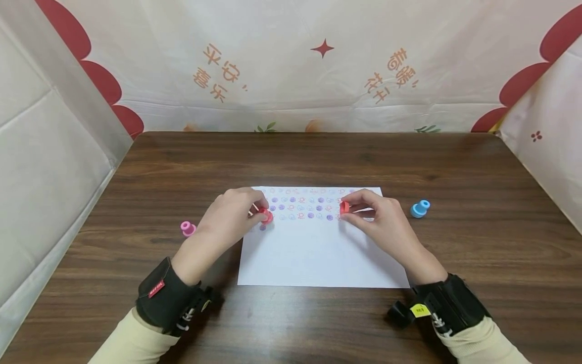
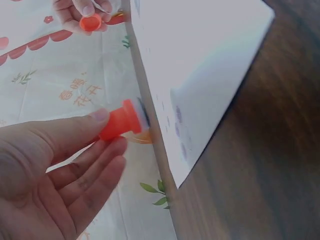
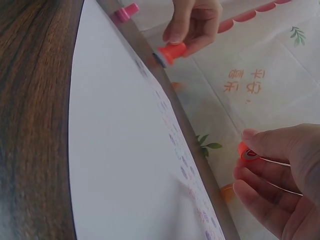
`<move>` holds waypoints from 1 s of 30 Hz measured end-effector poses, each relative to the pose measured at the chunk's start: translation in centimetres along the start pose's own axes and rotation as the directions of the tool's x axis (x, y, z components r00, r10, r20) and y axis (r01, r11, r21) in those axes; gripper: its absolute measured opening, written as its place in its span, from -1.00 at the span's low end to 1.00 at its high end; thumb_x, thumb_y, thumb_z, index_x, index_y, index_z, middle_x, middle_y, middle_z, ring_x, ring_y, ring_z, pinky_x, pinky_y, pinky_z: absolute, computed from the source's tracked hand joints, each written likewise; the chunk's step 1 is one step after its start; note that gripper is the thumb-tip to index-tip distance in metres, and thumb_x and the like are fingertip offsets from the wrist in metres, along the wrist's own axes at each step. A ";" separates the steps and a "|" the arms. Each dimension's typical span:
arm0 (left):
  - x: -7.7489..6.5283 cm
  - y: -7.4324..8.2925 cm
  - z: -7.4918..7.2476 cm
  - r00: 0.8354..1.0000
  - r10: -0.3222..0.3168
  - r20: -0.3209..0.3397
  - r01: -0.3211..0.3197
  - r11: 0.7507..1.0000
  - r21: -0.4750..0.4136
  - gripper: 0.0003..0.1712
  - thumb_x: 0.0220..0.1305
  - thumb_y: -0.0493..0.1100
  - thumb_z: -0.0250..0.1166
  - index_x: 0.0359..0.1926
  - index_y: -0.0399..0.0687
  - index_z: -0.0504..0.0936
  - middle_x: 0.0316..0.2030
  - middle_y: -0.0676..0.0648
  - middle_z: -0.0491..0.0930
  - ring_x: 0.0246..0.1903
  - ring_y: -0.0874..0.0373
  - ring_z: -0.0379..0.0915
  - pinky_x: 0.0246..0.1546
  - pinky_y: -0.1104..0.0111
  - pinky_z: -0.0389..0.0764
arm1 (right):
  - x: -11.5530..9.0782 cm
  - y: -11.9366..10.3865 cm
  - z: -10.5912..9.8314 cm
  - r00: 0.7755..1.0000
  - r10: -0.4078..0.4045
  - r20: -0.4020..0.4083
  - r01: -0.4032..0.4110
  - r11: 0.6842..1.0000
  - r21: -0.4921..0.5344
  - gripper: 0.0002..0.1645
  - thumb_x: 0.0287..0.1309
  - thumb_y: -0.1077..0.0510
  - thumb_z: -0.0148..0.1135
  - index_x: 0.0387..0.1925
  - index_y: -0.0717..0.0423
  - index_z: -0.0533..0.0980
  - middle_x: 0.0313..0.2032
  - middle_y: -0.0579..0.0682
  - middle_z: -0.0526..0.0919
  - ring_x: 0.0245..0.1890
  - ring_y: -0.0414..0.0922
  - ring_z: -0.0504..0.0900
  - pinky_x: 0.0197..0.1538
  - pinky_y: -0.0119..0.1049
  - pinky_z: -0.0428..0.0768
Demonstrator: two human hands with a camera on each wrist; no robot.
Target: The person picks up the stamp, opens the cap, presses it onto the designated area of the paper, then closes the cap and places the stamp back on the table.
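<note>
A red-orange stamp [image 1: 267, 217] is pinched between the thumb and fingers of my left hand [image 1: 227, 212], over the left part of a white sheet of paper [image 1: 313, 258]. Its dark stamping face points toward the paper in the left wrist view, where the stamp [image 2: 122, 120] appears just off the sheet. My right hand [image 1: 384, 217] pinches a small red-orange cap [image 1: 344, 207] above the sheet's right side; its round end shows in the left wrist view. Rows of small purple, blue and red prints [image 1: 301, 207] run across the top of the paper, with a purple one near my left fingers.
On the brown wooden table [image 1: 318, 323], a pink stamp [image 1: 187, 228] stands left of the sheet, partly behind my left wrist. A blue stamp [image 1: 420, 209] is to the right of the paper. A pale patterned cloth [image 1: 282, 76] hangs behind and at both sides.
</note>
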State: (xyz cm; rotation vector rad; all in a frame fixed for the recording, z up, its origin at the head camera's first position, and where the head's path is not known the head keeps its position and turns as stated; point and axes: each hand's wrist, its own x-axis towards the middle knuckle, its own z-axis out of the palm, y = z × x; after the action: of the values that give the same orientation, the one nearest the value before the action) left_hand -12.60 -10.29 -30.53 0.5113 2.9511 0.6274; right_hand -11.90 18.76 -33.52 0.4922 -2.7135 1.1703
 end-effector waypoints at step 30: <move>-0.2 2.0 2.2 0.990 0.027 -0.142 -0.101 0.830 -0.548 -0.81 0.05 -0.27 0.44 -0.27 -0.05 0.66 -0.27 -0.01 0.71 -0.30 0.23 0.67 -0.29 0.15 0.76 | 0.1 -3.3 1.5 0.993 -0.103 0.064 0.097 0.992 0.080 -0.62 -0.09 0.26 0.48 -0.16 0.15 0.60 -0.25 0.03 0.74 -0.26 -0.13 0.69 -0.18 -0.01 0.76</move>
State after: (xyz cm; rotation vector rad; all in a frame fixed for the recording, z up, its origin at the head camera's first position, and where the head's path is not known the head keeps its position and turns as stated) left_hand -11.49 -7.79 -31.73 0.5180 2.6625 1.5104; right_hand -10.83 15.50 -32.25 0.6824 -2.6724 1.2571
